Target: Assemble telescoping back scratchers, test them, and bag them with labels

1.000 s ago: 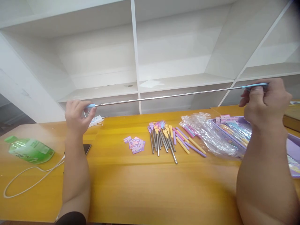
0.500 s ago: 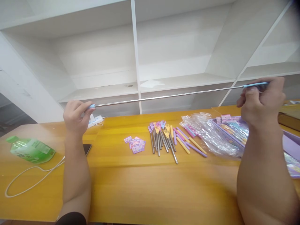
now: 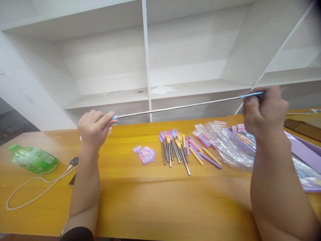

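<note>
A telescopic back scratcher [image 3: 175,107] stretches between my hands above the table, its thin metal rod drawn out long. My left hand [image 3: 94,125] is closed on its light-blue left end, mostly covered by the fingers. Around the light-blue right end wraps my right hand [image 3: 267,108], hiding much of that part. Below the rod lies a pile of short back scratchers [image 3: 170,147] with purple, yellow and blue claw heads. Beside them are loose purple, yellow and pink tubes [image 3: 198,150] and small printed cards [image 3: 146,154].
Clear plastic bags [image 3: 220,144] and a purple tray [image 3: 304,149] with packaged items are at the right. A green bottle [image 3: 35,159] lies at the left near a white cable [image 3: 27,182]. White shelving [image 3: 112,63] stands behind the wooden table [image 3: 150,204].
Both hands have moved closer together, the right one leftward and the left one rightward. The metal rod showing between them is shorter.
</note>
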{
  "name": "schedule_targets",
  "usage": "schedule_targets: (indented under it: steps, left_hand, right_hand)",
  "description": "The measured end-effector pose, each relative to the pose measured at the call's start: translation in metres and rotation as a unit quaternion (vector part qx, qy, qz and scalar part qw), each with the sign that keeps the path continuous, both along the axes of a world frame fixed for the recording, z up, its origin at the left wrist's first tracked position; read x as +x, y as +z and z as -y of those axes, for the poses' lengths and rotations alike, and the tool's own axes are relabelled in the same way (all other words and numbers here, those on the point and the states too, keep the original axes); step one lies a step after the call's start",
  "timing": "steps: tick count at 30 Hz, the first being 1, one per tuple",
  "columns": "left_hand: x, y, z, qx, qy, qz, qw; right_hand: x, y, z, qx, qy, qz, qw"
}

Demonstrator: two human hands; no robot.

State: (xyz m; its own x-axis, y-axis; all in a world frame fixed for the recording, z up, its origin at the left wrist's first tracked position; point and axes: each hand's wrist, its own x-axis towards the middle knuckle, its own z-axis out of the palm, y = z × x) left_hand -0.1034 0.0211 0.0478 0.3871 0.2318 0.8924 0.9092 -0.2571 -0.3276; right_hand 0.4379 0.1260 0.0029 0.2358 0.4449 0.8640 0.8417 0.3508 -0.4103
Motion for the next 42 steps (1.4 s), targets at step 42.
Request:
schedule_targets:
  steps: [42]
  left_hand:
    - [0.106,-0.044,0.001,-0.042,-0.068,-0.067,0.995]
  right_hand:
    - [-0.157,-0.028,0.069,-0.052,0.247,0.298,0.921]
